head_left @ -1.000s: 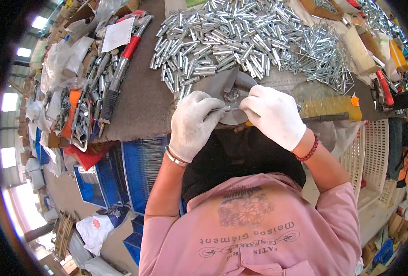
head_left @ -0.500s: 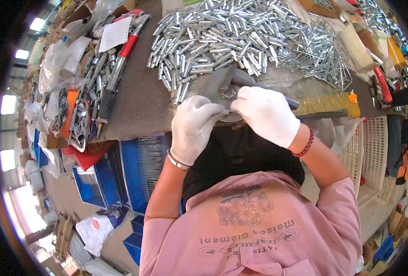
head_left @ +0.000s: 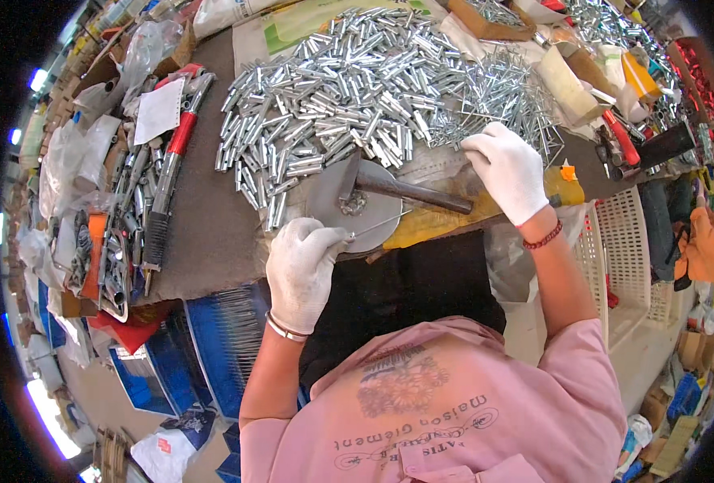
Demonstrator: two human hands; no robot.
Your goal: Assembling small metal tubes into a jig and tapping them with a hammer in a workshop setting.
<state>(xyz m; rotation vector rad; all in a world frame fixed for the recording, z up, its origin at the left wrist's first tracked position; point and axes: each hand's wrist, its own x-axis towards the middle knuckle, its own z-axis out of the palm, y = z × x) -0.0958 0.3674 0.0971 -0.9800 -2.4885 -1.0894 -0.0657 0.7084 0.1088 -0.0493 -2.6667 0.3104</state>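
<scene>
My left hand (head_left: 301, 266), in a white glove, pinches a thin metal rod (head_left: 378, 226) that slants across the near part of a round grey plate (head_left: 381, 235). On that plate rests a hammer, its dark handle (head_left: 425, 193) pointing right and its head beside a small heap of metal bits (head_left: 354, 203). My right hand (head_left: 508, 173), gloved too, is at the near edge of a pile of thin metal pins (head_left: 518, 97). Its fingers are closed together at the tips; whether a pin is between them is hidden. Left of the pins spreads a big heap of short silvery tubes (head_left: 325, 105).
At the left lie metal tools, a red-and-black bar tool (head_left: 176, 153) and a paper sheet (head_left: 159, 110). An open carton (head_left: 570, 80) and red-handled tools (head_left: 621, 138) are at the right. Blue crates (head_left: 224, 338) and a white plastic basket (head_left: 621, 249) stand below the table edge.
My right hand has left my left hand and moved right and away to the pins. The hammer and plate now show uncovered. The whole view has shifted.
</scene>
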